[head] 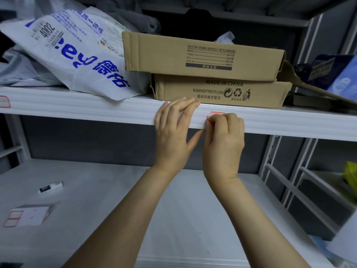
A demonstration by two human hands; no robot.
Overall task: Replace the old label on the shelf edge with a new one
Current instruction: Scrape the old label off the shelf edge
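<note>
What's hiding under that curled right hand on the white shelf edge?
A red-bordered label on the shelf edge. Only its top strip and left corner peek out above the fingers of the right hand. The rest, including any writing, is covered.

single view, head-worn, wide-angle. faces forward at shelving, close in, roughly level with shelf edge (77,107), which crosses mid-frame. label (215,113) near centre. lower shelf (116,200) seen from above. forearms enter from bottom edge; left hand (173,132) and right hand (224,140) on shelf edge.
</note>
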